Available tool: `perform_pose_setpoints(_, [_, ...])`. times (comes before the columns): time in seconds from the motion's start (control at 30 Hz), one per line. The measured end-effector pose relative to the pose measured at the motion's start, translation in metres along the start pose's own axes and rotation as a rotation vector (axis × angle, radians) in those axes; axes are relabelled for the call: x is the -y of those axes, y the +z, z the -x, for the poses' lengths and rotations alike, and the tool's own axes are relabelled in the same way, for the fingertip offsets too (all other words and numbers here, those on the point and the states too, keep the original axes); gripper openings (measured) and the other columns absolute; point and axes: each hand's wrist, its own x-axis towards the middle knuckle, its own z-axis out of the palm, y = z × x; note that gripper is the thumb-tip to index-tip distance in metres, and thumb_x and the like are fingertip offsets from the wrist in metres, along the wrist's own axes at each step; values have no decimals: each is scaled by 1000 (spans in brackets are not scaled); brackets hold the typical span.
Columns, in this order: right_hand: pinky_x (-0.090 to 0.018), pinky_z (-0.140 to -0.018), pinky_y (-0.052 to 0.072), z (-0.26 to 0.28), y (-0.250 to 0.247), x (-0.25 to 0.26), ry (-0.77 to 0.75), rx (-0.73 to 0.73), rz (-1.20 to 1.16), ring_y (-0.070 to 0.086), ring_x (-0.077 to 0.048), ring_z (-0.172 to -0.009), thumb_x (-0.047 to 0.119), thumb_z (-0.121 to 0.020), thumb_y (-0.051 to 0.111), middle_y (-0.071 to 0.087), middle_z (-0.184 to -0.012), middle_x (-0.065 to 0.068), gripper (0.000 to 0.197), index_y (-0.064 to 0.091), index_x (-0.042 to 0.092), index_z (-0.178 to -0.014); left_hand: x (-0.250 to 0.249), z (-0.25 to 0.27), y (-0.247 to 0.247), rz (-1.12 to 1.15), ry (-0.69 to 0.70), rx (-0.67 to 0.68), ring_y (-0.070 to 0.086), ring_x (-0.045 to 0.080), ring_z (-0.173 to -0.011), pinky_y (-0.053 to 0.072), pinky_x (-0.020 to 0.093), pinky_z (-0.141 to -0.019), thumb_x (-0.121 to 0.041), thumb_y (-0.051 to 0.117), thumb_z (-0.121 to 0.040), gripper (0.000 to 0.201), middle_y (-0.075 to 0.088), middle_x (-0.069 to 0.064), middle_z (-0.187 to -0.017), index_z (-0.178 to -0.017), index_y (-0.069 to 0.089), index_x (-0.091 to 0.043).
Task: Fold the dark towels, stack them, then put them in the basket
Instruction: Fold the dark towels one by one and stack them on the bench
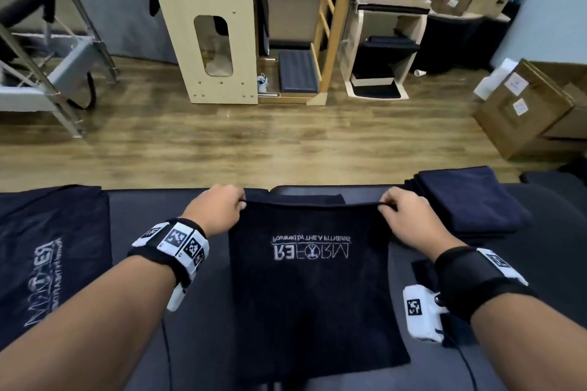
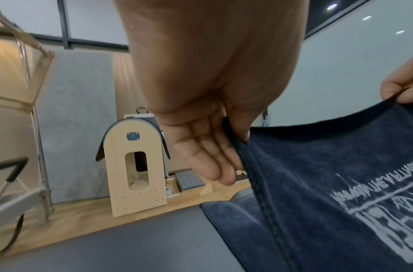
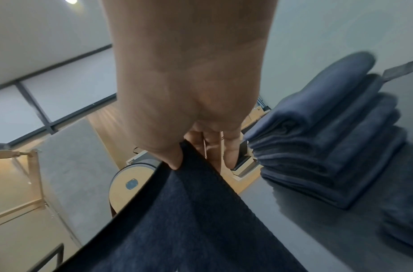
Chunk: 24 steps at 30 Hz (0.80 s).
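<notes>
A dark navy towel (image 1: 313, 289) with a white REFORM logo hangs spread between my hands over the grey padded table (image 1: 203, 336). My left hand (image 1: 219, 208) pinches its upper left corner between thumb and fingers; in the left wrist view the left hand (image 2: 233, 136) holds the towel (image 2: 329, 184) hem. My right hand (image 1: 401, 211) pinches the upper right corner, and the right wrist view shows the right hand (image 3: 189, 152) gripping the towel (image 3: 189, 220) edge. A stack of folded dark towels (image 1: 473, 200) lies on the table at the right, also the stack (image 3: 329, 147) in the right wrist view. No basket is in view.
Another dark logo towel (image 1: 47, 251) lies flat at the table's left end. Beyond the table is a wood floor (image 1: 254, 143) with a wooden arched barrel (image 1: 209, 25), a metal frame (image 1: 47, 73) at the left and cardboard boxes (image 1: 533, 105) at the right.
</notes>
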Motion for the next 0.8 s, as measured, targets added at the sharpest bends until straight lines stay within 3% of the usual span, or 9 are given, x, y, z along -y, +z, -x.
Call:
perform_pose_setpoints(0.13, [-31, -83, 48, -56, 15, -8, -90, 186, -6, 65, -21, -93, 16, -92, 67, 71, -95, 1, 13, 62, 21, -82, 12, -51, 16, 19, -41, 72, 62, 29, -77, 51, 36, -67, -20, 49, -100, 16, 65, 8, -82, -92, 61, -14])
perform_pose_setpoints(0.27, [-26, -98, 43, -108, 44, -13, -270, 453, -24, 61, -5, -115, 8, -91, 66, 63, -123, 15, 26, 53, 21, -73, 23, -83, 41, 19, -40, 129, 63, 29, -88, 55, 41, -78, -21, 53, -100, 15, 68, 8, -101, -95, 65, -14])
perform_pose_setpoints(0.4, [-27, -102, 40, -144, 82, -13, -412, 631, 87, 56, -6, -116, 16, -96, 61, 58, -132, 16, 24, 48, 28, -81, 31, -106, 64, 37, 33, 156, 52, 27, -125, 45, 38, -101, -19, 56, -99, 18, 52, -4, -141, -104, 71, -11])
perform_pose_setpoints(0.47, [-29, -101, 43, -151, 96, -12, -423, 667, 108, 57, -10, -114, 19, -98, 59, 60, -130, 13, 25, 48, 36, -83, 35, -114, 72, 21, 65, 163, 41, 24, -134, 39, 38, -108, -21, 57, -99, 17, 48, -7, -146, -107, 70, -14])
perform_pose_setpoints(0.6, [-36, -86, 51, -161, 89, -22, -311, 593, 247, 60, -22, -92, 25, -97, 57, 66, -98, 2, 6, 56, 27, -91, 41, -119, 79, -37, 87, 125, 44, 24, -120, 43, 42, -101, -19, 59, -97, 16, 56, -5, -122, -101, 72, -11])
perform_pose_setpoints(0.7, [-35, -79, 48, -169, 68, -38, -164, 608, 467, 56, -26, -87, 28, -93, 57, 59, -88, 0, 23, 45, 29, -73, 37, -122, 74, -41, 85, 100, 52, 23, -105, 48, 44, -94, -21, 60, -97, 16, 61, -2, -102, -97, 74, -12])
perform_pose_setpoints(0.8, [-31, -74, 43, -171, 67, -43, -158, 544, 462, 52, -27, -86, 25, -91, 60, 56, -80, 2, 30, 42, 29, -68, 28, -124, 67, 53, 35, 102, 61, 23, -87, 54, 38, -81, -23, 62, -95, 21, 69, 3, -87, -83, 73, -10])
